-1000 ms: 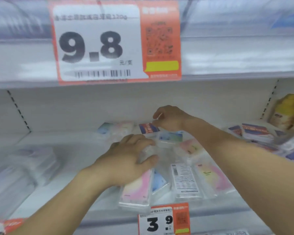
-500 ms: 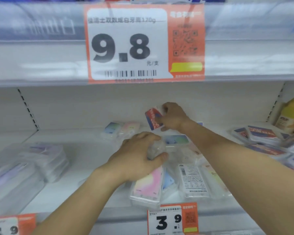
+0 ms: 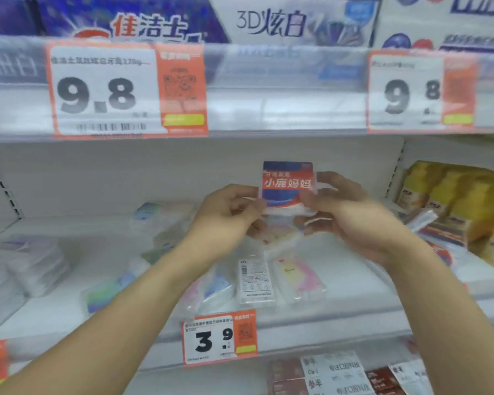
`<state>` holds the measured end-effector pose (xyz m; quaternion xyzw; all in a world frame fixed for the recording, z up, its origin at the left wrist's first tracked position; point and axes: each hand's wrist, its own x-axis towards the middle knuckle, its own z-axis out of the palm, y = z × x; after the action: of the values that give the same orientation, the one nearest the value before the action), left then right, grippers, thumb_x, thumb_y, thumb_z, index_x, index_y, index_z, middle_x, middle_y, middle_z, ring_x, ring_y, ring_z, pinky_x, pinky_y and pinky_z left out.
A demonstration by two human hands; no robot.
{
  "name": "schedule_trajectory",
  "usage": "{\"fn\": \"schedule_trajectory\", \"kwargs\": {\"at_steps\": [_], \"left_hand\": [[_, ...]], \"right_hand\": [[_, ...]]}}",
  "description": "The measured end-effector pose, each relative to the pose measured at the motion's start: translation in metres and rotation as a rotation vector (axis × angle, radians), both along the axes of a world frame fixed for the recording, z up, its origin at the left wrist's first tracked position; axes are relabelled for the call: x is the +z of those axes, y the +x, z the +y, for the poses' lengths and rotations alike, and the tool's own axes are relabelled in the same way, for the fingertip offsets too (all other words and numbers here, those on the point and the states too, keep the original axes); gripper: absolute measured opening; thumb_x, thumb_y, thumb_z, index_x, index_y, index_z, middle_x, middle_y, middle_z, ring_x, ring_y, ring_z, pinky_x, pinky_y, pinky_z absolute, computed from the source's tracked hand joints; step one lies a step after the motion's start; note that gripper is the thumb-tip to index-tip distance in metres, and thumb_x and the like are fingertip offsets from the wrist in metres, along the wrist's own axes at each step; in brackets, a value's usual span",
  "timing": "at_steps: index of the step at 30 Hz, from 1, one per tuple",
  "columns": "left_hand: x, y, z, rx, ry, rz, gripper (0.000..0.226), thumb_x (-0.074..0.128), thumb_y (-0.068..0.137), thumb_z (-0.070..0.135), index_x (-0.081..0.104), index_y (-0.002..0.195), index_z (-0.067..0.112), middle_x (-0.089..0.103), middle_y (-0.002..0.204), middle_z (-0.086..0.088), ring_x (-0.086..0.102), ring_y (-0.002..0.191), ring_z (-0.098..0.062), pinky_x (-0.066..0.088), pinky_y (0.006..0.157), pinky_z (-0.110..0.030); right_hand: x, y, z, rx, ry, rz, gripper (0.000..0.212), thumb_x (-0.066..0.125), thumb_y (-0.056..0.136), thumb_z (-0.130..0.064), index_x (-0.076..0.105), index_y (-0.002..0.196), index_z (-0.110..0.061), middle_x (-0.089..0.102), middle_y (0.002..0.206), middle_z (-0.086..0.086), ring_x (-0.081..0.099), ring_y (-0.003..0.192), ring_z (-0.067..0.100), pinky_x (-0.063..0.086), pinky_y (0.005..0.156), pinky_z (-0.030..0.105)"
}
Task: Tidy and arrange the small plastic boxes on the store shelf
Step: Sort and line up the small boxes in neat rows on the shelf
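- Small plastic box (image 3: 288,183): blue and red label with white lettering, clear casing.
- Boxes on the shelf (image 3: 298,276): clear, with pastel pink, yellow, blue and green inserts; one shows a white back label with black print.
- Price tags (image 3: 126,91): white with black numerals, orange borders, yellow strip.
- Shelf (image 3: 340,315): white.
- Packs at far right (image 3: 454,195): yellow.

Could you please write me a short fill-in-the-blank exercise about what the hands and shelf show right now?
1. The left hand and right hand together hold one small plastic box with a red and ____ label.
2. The price tag below the hands reads 3.____.
3. Both upper price tags show ____.

Missing words: blue; 9; 9.8
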<state>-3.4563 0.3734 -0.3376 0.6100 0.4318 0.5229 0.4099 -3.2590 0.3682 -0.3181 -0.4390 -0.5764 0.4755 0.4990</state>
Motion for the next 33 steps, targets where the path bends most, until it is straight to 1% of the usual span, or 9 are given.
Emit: {"fn": "schedule_trajectory", "kwargs": {"at_steps": [5,8,12,15,20,23,28,31,33], "left_hand": [[-0.044,0.048,0.000,0.033,0.288,1.188,0.065,0.033,0.085,0.063,0.033,0.142,0.033,0.036,0.148,-0.004,0.035,0.135,-0.027,0.029,0.110,-0.043],[-0.069,0.056,-0.001,-0.048,0.160,1.396,0.066,0.029,0.090,0.066,0.026,0.147,0.033,-0.003,0.162,-0.009,-0.006,0.148,-0.034,-0.002,0.117,-0.056],[-0.080,0.056,0.000,0.019,0.230,1.398,0.079,0.006,0.081,0.073,0.029,0.145,0.035,-0.006,0.162,-0.009,-0.009,0.147,-0.034,-0.006,0.116,-0.058],[-0.085,0.057,-0.001,0.029,0.227,1.399,0.091,-0.009,0.070,0.072,0.025,0.146,0.036,-0.009,0.162,-0.008,-0.013,0.147,-0.033,-0.010,0.116,-0.057],[-0.087,0.063,-0.001,0.061,0.236,1.382,0.093,-0.011,0.070,0.071,0.024,0.147,0.035,-0.009,0.161,-0.011,-0.013,0.146,-0.036,-0.013,0.114,-0.058],[-0.087,0.065,-0.002,0.062,0.248,1.374,0.092,-0.009,0.071,0.071,0.029,0.146,0.034,-0.005,0.161,-0.012,-0.010,0.146,-0.036,-0.012,0.114,-0.058],[-0.086,0.066,0.001,0.048,0.217,1.302,0.079,0.008,0.078,0.072,0.036,0.141,0.034,0.005,0.160,-0.010,-0.004,0.147,-0.033,-0.011,0.115,-0.056],[-0.075,0.064,0.000,0.113,0.317,1.014,0.055,0.037,0.081,0.053,0.054,0.125,0.025,0.049,0.137,-0.007,0.038,0.133,-0.031,0.023,0.113,-0.046],[-0.060,0.053,-0.009,0.221,0.492,0.887,0.033,0.049,0.079,0.034,0.061,0.106,0.019,0.065,0.107,-0.005,0.058,0.105,-0.029,0.042,0.091,-0.039]], "right_hand": [[-0.002,0.068,-0.004,-0.513,0.184,-0.156,0.044,0.064,0.093,-0.012,0.044,0.128,-0.029,0.068,0.102,0.012,0.073,0.077,0.031,0.063,0.070,0.046],[-0.016,0.114,0.005,-0.792,0.252,-0.485,0.030,0.065,0.092,-0.023,0.046,0.116,-0.024,0.065,0.090,0.006,0.068,0.074,0.026,0.058,0.067,0.042],[-0.040,0.149,0.018,-0.805,0.168,-0.595,0.029,0.065,0.091,-0.032,0.054,0.117,-0.022,0.065,0.094,0.004,0.068,0.079,0.029,0.058,0.068,0.043],[-0.053,0.166,0.021,-0.682,0.130,-0.895,0.039,0.056,0.091,-0.050,0.064,0.115,-0.020,0.067,0.104,0.004,0.061,0.097,0.030,0.042,0.080,0.033],[-0.057,0.182,0.018,-0.675,0.003,-1.057,0.059,0.046,0.083,-0.070,0.059,0.128,-0.033,0.045,0.140,0.011,0.038,0.127,0.039,0.032,0.104,0.050],[-0.061,0.181,0.020,-0.495,-0.034,-1.043,0.053,0.057,0.089,-0.055,0.055,0.132,-0.026,0.058,0.133,0.012,0.060,0.098,0.024,0.052,0.072,0.032],[-0.050,0.154,0.021,-0.653,0.104,-1.107,0.051,0.058,0.092,-0.044,0.049,0.138,-0.024,0.044,0.140,0.016,0.048,0.125,0.039,0.046,0.101,0.049],[-0.036,0.098,0.013,-0.421,0.295,-0.957,0.039,0.064,0.091,-0.036,0.060,0.126,-0.020,0.059,0.124,0.009,0.061,0.109,0.025,0.051,0.092,0.036],[-0.032,0.055,0.001,-0.092,0.255,-0.939,0.048,0.069,0.086,-0.046,0.057,0.131,-0.032,0.055,0.128,0.001,0.057,0.116,0.014,0.047,0.095,0.027]]}}
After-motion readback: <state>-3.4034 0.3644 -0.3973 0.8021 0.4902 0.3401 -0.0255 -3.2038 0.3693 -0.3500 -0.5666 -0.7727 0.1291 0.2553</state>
